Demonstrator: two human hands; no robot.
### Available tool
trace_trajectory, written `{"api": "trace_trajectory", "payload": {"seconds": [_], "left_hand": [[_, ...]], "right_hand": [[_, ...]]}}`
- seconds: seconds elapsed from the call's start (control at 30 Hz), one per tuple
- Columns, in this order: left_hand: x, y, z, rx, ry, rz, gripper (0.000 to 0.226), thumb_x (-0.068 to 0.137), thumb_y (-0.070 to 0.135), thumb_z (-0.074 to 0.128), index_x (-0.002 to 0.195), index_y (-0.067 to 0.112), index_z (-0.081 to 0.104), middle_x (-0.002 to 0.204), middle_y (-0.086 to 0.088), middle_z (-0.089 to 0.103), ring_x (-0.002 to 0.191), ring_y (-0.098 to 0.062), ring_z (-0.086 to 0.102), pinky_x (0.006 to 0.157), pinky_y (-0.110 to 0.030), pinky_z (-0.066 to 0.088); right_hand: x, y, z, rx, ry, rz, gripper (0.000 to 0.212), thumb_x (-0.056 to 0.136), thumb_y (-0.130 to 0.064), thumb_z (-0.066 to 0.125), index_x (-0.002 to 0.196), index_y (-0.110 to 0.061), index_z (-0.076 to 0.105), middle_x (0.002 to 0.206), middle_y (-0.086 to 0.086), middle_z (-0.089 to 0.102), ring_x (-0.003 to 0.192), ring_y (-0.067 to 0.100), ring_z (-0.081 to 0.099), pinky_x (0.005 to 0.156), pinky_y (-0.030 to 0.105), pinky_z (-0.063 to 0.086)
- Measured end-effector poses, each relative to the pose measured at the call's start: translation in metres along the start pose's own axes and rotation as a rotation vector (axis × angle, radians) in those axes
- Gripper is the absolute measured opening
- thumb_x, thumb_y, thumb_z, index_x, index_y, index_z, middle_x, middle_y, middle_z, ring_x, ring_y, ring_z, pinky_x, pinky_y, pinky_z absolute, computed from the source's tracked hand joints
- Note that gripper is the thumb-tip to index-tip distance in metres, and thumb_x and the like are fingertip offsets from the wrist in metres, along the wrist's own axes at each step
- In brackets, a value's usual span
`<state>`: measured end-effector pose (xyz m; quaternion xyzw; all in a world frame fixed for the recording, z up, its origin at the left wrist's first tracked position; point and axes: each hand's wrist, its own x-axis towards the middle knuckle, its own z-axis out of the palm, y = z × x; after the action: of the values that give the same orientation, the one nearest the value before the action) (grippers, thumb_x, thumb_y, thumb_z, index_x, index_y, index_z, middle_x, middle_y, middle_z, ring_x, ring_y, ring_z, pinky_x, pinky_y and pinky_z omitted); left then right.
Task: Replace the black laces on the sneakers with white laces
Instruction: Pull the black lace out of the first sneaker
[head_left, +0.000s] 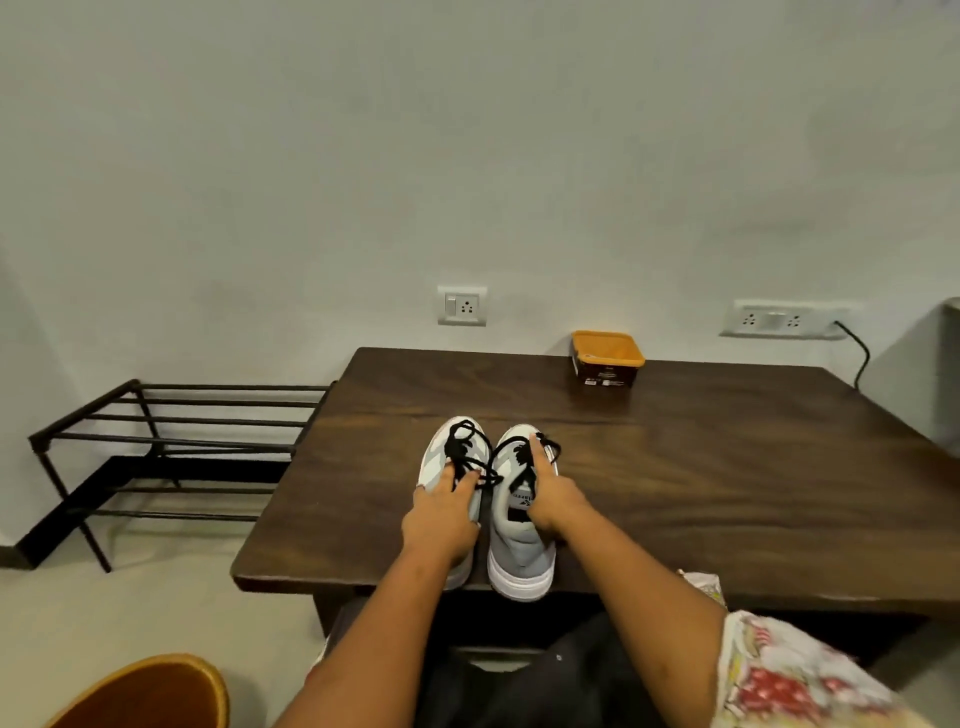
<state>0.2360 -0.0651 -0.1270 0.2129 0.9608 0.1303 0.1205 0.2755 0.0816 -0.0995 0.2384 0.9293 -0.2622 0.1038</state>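
Now both hands rest on the sneakers (519, 519) at the worktop's (727, 467) near edge.
Left hand (441, 519) fingers lie spread on black laces (467, 447); right hand (553, 501) fingers clasp the right sneaker.

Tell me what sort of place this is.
Most likely a room in a home. A dark wooden table stands against a plain wall with power sockets, a black metal shoe rack sits beside it, and a pair of sneakers rests on the table.

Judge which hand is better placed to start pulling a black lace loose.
Probably the right hand: its fingers reach up onto the right sneaker's black lace. The left hand lies flatter over the left sneaker.
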Motion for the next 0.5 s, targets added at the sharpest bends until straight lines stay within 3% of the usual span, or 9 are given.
{"api": "trace_trajectory", "payload": {"seconds": [0.13,0.2,0.3,0.43,0.5], "left_hand": [[-0.002,0.002,-0.002,-0.002,0.012,-0.005,0.066,0.095,0.035,0.048,0.149,0.040,0.010,0.159,0.008,-0.002,0.135,-0.040,0.024,0.101,-0.044,0.039],[0.000,0.003,0.001,0.007,0.022,-0.006,0.065,0.095,0.034,0.047,0.149,0.040,0.011,0.159,0.008,-0.001,0.132,-0.038,0.028,0.099,-0.043,0.041],[0.006,0.002,0.007,0.026,0.062,-0.006,0.062,0.096,0.032,0.043,0.148,0.039,0.012,0.159,0.006,0.003,0.130,-0.038,0.032,0.097,-0.042,0.043],[0.019,0.002,0.012,0.043,0.101,-0.017,0.062,0.096,0.030,0.042,0.148,0.038,0.012,0.159,0.005,0.004,0.128,-0.038,0.033,0.094,-0.043,0.045],[0.027,0.002,0.014,0.051,0.115,-0.026,0.061,0.096,0.031,0.041,0.148,0.040,0.011,0.159,0.005,0.004,0.128,-0.038,0.033,0.094,-0.043,0.046]], "right_hand": [[-0.006,-0.001,-0.001,-0.038,-0.008,-0.002,0.084,0.089,-0.007,0.046,0.151,-0.043,0.001,0.126,0.020,0.053,0.108,0.034,0.058,0.082,0.032,0.046],[-0.003,-0.001,-0.001,-0.060,-0.030,0.004,0.086,0.089,-0.005,0.046,0.151,-0.043,0.001,0.127,0.022,0.052,0.109,0.035,0.057,0.084,0.033,0.046],[0.003,0.000,-0.001,-0.075,-0.056,0.000,0.089,0.088,0.001,0.043,0.150,-0.042,-0.004,0.126,0.021,0.051,0.099,0.031,0.058,0.084,0.034,0.047],[0.014,0.004,0.002,-0.073,-0.069,-0.024,0.092,0.087,0.004,0.041,0.151,-0.041,-0.007,0.134,0.023,0.044,0.080,0.024,0.054,0.072,0.032,0.042],[0.021,0.007,0.005,-0.078,-0.061,-0.042,0.093,0.087,0.003,0.043,0.150,-0.042,-0.008,0.135,0.021,0.044,0.097,0.031,0.058,0.077,0.034,0.044]]}}
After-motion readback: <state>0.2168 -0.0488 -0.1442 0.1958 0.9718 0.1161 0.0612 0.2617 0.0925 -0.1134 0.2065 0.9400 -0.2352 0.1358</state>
